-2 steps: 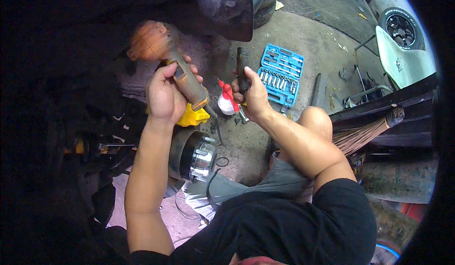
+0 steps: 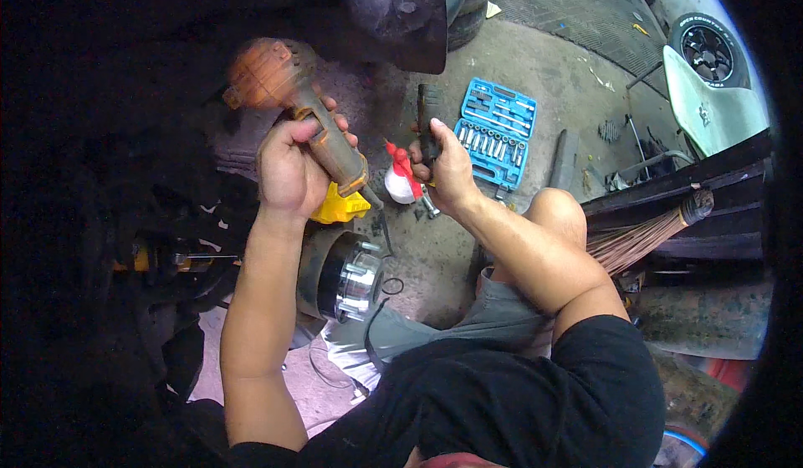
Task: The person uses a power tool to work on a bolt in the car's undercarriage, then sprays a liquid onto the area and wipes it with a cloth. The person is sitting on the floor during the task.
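Note:
My left hand (image 2: 293,158) is wrapped round the worn grip of a pistol-grip power tool (image 2: 335,150) with an orange head. The head is slightly blurred, and a dark stub like a cord's sleeve sticks out of the grip's base. In my right hand (image 2: 447,163) is a dark oblong object (image 2: 428,104) with a notched upper end, thumb along its side; its lower part is hidden by my fingers. Below the tool, near my left forearm, is a wheel hub (image 2: 360,280) with shiny studs. A white bottle with a red top (image 2: 401,179) stands between my hands.
An open blue socket set (image 2: 498,133) lies on the floor beyond my right hand. A yellow object (image 2: 341,206) is behind my left wrist. Dark vehicle parts fill the left side. To the right are a twig broom (image 2: 652,234), a pale chair (image 2: 711,104) and a wheel (image 2: 709,50).

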`<state>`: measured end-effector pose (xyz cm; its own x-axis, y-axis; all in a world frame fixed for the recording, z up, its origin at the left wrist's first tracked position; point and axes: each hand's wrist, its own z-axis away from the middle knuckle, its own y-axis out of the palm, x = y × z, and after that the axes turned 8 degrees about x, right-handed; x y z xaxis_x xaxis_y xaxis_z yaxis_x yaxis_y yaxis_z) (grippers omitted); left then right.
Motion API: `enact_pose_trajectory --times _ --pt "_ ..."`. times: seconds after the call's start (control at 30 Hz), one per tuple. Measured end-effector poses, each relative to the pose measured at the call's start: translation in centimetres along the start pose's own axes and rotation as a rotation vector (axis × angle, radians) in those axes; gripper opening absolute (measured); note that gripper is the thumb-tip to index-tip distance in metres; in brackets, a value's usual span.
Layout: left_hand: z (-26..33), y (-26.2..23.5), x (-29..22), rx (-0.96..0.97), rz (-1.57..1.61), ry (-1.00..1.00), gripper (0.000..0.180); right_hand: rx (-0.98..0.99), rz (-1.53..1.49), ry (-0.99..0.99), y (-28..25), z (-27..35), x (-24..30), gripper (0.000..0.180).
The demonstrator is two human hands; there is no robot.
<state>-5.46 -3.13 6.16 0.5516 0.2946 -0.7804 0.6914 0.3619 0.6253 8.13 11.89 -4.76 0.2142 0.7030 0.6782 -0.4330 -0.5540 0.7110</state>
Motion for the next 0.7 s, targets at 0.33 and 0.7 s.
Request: enact_pose_trajectory --times 0.33,0.7 --pt "0.3 -1.1 -1.6 -0.174 0.084 -0.060 0.033 -0.040 -0.036 0.124 2.1 -2.7 1.4 0.032" --pt "-1.5 -2.8 -2.8 -0.230 0.041 -0.039 0.030 -0.142 0.214 0.113 7.5 -11.3 3.1 0.042"
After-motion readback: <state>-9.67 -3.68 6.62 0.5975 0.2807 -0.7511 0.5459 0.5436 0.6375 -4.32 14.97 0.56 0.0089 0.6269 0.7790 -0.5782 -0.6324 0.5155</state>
